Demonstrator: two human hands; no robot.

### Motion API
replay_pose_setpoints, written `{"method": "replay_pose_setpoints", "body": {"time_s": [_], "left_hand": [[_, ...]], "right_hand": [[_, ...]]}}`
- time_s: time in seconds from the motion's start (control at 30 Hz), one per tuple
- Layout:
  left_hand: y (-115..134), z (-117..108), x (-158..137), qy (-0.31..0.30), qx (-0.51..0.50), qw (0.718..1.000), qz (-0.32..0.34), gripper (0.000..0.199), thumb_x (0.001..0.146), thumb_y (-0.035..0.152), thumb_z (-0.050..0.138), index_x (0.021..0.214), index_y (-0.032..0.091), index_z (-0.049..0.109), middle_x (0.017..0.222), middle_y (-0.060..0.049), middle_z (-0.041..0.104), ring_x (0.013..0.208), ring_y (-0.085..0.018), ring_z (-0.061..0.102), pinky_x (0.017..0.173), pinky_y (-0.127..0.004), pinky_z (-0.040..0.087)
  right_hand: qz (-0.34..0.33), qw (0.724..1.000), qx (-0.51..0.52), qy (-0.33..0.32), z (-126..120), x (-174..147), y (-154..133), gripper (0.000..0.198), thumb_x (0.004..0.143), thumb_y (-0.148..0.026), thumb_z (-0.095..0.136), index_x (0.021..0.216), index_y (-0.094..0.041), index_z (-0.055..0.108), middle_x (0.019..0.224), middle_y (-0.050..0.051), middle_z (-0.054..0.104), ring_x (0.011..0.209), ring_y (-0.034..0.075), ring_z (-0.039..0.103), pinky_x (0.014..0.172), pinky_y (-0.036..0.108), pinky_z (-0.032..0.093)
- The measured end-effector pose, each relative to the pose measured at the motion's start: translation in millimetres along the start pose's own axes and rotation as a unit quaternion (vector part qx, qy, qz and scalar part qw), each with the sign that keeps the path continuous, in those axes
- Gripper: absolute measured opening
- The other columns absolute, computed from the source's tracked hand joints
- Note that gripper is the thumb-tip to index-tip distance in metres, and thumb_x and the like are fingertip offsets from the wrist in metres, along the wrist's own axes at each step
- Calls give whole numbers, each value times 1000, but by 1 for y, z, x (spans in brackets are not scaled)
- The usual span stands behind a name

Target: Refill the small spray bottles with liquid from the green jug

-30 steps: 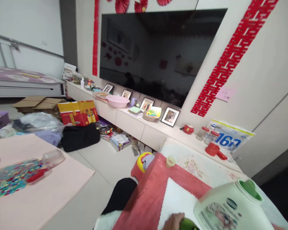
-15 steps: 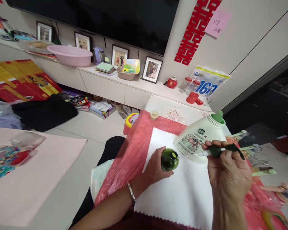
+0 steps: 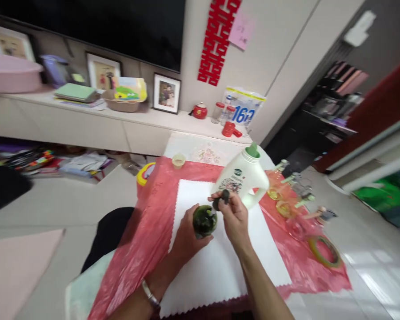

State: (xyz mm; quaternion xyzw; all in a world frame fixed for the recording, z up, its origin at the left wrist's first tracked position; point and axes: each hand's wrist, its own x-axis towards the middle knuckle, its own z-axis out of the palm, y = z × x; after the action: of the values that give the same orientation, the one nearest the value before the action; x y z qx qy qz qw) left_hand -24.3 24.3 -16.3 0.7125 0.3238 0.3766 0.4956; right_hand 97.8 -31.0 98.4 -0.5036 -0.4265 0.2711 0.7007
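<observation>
Left hand [image 3: 186, 229] grips green bottle [image 3: 204, 224], right hand [image 3: 235, 218] pinches pump [image 3: 224, 197] near its mouth; jug [image 3: 253, 173] open, pump apparently not yet seated, bottle's fill unclear.

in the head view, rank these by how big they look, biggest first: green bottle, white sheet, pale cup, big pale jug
1. white sheet
2. big pale jug
3. green bottle
4. pale cup
</observation>
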Motion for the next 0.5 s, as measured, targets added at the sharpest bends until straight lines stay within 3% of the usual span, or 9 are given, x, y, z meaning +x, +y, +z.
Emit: {"method": "replay_pose_setpoints", "body": {"time_s": [0.2,0.4,0.5], "left_hand": [[-9,1,4,30,62,998,16,87,65,27,81,142,21,42,136,-17,63,118,-37,68,93,-52,61],[3,2,6,43,70,996,44,80,70,35,79,141,24,45,133,-12,67,116,-35,71,87,-46,65],[7,0,5,27,74,997,25,80,70,36,79,141,24,44,131,-12,69,112,-33,73,85,-44,65]], "right_hand": [[16,1000,-7,-19,11,0,-6,39,96,-52,65,109,-16,59,111,10,65,101,19,66,90,28,57],[29,998,-44,-33,8,-10,17,36,97,-53,62,106,-17,62,106,5,67,98,18,66,90,26,54],[11,997,-70,-28,4,-14,23,30,98,-46,62,107,-18,66,109,4,66,100,17,64,92,25,52]]}}
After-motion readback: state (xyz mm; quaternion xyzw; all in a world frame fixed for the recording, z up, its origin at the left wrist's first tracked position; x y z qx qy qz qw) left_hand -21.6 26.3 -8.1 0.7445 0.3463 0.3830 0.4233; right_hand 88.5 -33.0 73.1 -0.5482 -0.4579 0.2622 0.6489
